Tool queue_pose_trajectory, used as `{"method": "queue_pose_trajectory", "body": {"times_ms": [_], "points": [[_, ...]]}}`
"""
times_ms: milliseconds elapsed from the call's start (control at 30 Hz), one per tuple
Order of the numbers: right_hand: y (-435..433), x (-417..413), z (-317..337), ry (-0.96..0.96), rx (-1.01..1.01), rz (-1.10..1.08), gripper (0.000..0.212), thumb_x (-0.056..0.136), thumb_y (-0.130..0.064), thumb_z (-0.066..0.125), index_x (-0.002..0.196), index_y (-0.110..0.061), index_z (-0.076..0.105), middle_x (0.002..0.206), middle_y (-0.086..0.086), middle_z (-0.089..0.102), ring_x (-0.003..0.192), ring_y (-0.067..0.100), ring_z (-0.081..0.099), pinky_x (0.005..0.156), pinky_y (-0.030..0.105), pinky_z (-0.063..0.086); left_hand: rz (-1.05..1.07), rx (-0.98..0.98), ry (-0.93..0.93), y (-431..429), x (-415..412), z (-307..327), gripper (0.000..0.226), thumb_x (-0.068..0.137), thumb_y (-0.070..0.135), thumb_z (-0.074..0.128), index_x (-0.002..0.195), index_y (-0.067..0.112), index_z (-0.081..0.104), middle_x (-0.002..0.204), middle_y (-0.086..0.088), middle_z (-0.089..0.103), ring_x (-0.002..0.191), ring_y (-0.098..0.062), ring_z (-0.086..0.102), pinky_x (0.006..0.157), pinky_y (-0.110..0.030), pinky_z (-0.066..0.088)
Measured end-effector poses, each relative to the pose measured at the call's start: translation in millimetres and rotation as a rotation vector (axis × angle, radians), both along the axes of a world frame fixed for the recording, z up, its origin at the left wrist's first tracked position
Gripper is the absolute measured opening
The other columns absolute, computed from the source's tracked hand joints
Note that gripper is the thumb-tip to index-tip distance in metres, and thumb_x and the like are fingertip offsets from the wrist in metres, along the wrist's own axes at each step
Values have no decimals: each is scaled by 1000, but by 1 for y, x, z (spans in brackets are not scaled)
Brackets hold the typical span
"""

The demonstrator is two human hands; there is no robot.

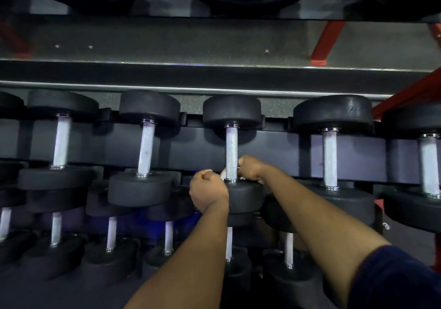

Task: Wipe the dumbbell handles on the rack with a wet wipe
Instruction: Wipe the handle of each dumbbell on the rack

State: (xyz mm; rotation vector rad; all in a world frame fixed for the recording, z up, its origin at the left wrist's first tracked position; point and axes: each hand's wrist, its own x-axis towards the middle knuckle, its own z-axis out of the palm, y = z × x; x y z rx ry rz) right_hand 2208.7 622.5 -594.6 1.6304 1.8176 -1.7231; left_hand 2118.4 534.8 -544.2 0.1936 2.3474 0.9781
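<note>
Handle: knurled steel cylinder, white wipe touching.

You've got: white wet wipe, silver cross-hatch-knurled steel handle, black round rubber dumbbell heads, red steel rack braces, navy sleeve.

A grey speckled surface runs across the upper part of the view. Three small bolts sit in it, two to the left and one near the middle. A red strut slants down onto it at the right. A second red bar rises toward the right edge. A small metal ring shows low at the right.
</note>
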Motion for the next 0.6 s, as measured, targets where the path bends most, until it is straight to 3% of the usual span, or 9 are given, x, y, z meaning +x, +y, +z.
{"method": "queue_pose_trajectory", "body": {"times_ms": [67,167,233,267,367,433,533,600], "points": [[-4,4,-4,98,-80,-48,19,86,-4,65,103,-10,73,102,8,73,94,21,67,89,35,55,0,-6,-7,-1,0,0,29,86,15,46,93,21,73,109,-11,68,101,-34,59,80,-31,43],[-4,6,-5,4,-16,-14,18,79,-22,71,95,-13,73,95,6,74,87,19,67,85,37,55,-1,0,-29,-1,1,3,28,86,15,45,92,21,73,109,-11,68,100,-34,59,76,-29,40],[-5,6,-2,-68,34,-75,14,76,-20,70,83,-8,72,83,9,73,76,20,64,74,39,55,-7,2,-33,-1,1,5,29,87,15,45,93,21,73,109,-12,68,99,-34,59,76,-30,40],[-6,5,1,-72,41,-165,8,75,-13,69,72,-6,69,74,11,71,70,21,62,67,38,54,-8,5,-33,0,0,5,29,87,15,45,93,20,73,109,-12,68,99,-34,59,76,-30,41],[-3,2,15,27,-18,-601,26,74,6,61,53,-8,57,45,4,56,48,17,51,51,26,40,-17,1,-36,-1,1,6,29,87,15,45,93,20,72,107,-11,68,98,-34,59,74,-29,38],[2,-6,26,190,-31,-873,26,79,11,58,61,-8,55,52,5,55,39,12,50,45,21,39,-20,-3,-40,-1,1,7,29,87,15,44,93,21,72,107,-11,69,98,-34,59,76,-30,40],[11,-21,40,437,91,-1176,20,83,8,60,75,-11,59,70,4,61,55,11,56,50,21,46,-25,-12,-40,-1,1,7,29,86,16,45,94,22,72,107,-11,69,100,-35,59,80,-32,44],[12,-31,43,379,254,-1201,7,83,-6,67,83,-13,64,75,1,64,64,11,57,61,24,47,-26,-10,-36,-1,2,7,29,86,16,46,95,21,73,106,-12,69,100,-35,59,82,-33,45]]}}
